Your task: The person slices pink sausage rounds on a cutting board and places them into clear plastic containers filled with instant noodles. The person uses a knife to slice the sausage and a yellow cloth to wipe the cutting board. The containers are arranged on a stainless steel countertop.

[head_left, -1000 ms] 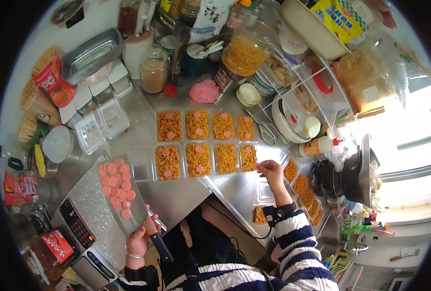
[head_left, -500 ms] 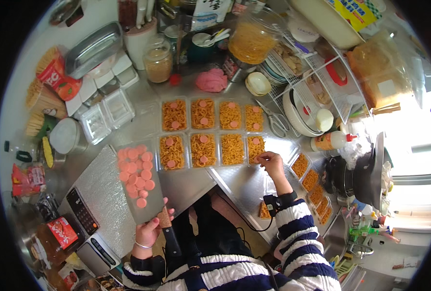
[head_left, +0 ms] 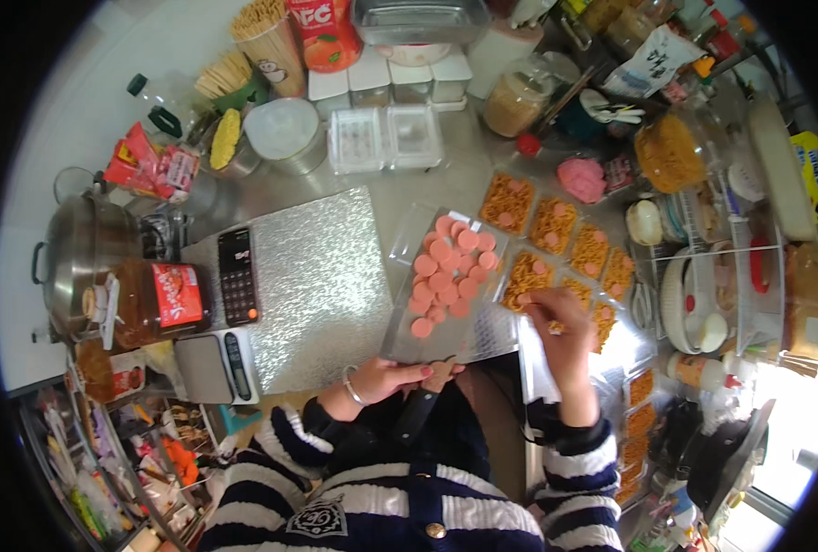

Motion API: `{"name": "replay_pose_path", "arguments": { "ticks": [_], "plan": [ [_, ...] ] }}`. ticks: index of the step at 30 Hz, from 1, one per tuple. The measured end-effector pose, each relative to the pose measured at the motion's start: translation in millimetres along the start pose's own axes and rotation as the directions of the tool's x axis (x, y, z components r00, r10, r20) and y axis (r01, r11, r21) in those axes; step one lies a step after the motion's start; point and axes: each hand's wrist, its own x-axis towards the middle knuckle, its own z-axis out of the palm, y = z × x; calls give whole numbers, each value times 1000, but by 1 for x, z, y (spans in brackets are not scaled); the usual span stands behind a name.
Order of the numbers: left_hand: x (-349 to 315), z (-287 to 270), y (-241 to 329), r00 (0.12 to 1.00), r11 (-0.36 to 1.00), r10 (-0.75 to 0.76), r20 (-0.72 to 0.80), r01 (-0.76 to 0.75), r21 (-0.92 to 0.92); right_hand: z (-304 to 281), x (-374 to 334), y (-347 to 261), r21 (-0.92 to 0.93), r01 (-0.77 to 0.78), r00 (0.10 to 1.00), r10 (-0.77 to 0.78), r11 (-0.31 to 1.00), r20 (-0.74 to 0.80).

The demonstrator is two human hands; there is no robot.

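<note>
My left hand (head_left: 378,382) is wrapped round the base of a cleaver (head_left: 416,416), its dark handle pointing toward me. The broad blade lies flat, bearing a pile of round pink sausage slices (head_left: 446,276). My right hand (head_left: 560,336) is over the near row of clear boxes, fingertips pinched together at the near edge of a box of noodles (head_left: 526,274); what they hold, if anything, is hidden. Sausage slices lie on the noodles in several boxes, including a far-row box (head_left: 507,204). My right hand covers part of the near row.
Left of the cleaver lies a silver textured board (head_left: 321,285), with a calculator (head_left: 237,276) and a kitchen scale (head_left: 211,366) beside it. An opened clear box (head_left: 413,138) stands behind. At right are a white wire rack (head_left: 717,262) and more noodle boxes (head_left: 637,419).
The view has turned left, so the counter appears shifted right. My right hand has moved leftward over the near row of boxes, closer to the cleaver. My left hand still holds the cleaver.
</note>
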Motion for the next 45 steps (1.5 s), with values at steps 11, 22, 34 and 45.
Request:
{"name": "replay_pose_path", "arguments": {
  "ticks": [11, 22, 34, 45],
  "plan": [
    [-6, -6, -3, 995, 956, 98, -37, -83, 282, 62, 40, -63, -82, 339, 933, -324, 937, 155],
    [5, -6, -1, 997, 997, 58, -49, -60, -38, -25, 18, 51, 180, -141, 932, 192, 974, -308],
    [3, -16, -24, 997, 991, -19, -73, 9, -131, -39, 7, 174, 156, -567, 783, 588, 809, -204],
    [-16, -23, -28, 993, 985, 115, 37, -109, -133, -35, 6, 137, -217, -375, 893, 289, 901, -345]
  ]
}}
